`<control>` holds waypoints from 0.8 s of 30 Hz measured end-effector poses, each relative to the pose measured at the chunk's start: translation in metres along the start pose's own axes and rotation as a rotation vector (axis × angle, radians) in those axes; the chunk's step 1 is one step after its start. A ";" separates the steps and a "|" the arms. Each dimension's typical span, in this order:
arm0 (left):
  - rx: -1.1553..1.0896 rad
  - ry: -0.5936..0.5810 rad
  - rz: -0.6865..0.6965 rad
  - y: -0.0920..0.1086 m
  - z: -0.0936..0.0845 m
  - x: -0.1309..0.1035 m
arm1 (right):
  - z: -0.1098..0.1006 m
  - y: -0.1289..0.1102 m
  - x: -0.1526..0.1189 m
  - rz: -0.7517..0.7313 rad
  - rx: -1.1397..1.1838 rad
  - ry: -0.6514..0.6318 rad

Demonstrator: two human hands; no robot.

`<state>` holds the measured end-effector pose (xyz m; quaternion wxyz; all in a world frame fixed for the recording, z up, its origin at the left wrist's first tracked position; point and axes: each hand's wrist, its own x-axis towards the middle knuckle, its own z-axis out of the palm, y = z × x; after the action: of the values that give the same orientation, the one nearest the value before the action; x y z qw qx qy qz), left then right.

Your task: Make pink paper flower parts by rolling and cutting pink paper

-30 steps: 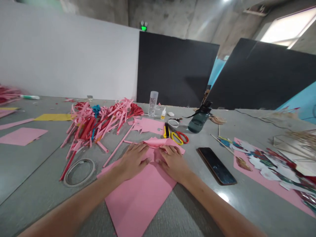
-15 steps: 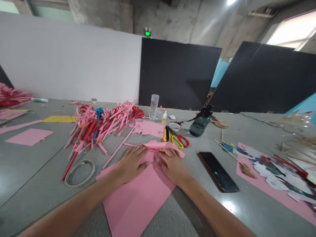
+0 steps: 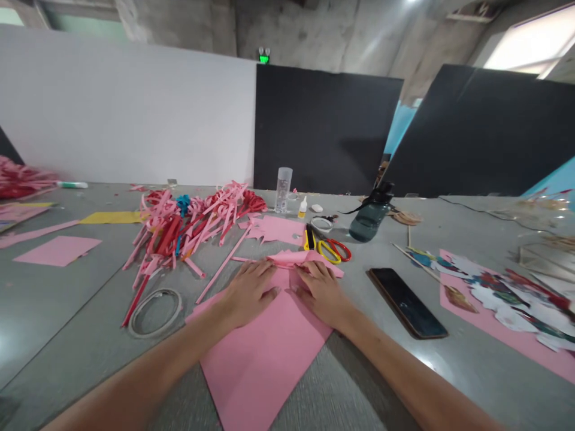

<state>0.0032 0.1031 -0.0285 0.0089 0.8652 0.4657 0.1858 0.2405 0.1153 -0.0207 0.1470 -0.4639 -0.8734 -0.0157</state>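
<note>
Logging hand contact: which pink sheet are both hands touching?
The large pink sheet nearest the camera: the left hand and right hand both rest on it. The other pink sheets lie untouched.

Open bench (image 3: 354, 287) between pink sheet (image 3: 265, 359) and phone (image 3: 406, 302) at its right: passage, right forearm (image 3: 381, 347) across the near end. Left of sheet: tape ring (image 3: 178, 308) blocks, paper-strip heap (image 3: 168, 236) farther back. Past far edge: scissors (image 3: 349, 252).

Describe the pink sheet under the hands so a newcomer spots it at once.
On the grey table, find the left hand and right hand, side by side. The pink sheet lies beneath both and runs to the picture's bottom edge. Unlike the jagged pink piece beyond it, it has both hands on it and a bent-up far edge.
</note>
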 end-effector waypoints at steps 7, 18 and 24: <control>0.012 -0.034 -0.055 0.002 0.001 -0.002 | 0.003 0.003 0.000 0.014 0.013 0.021; -0.019 0.070 -0.023 0.003 -0.002 0.001 | 0.004 0.006 -0.001 -0.023 0.067 0.070; -0.032 0.108 -0.056 0.004 -0.004 0.000 | 0.001 0.005 0.000 -0.057 0.104 0.054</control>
<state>0.0052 0.1002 -0.0243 0.0026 0.8401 0.4867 0.2393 0.2445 0.1181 -0.0226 0.1942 -0.4299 -0.8816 0.0131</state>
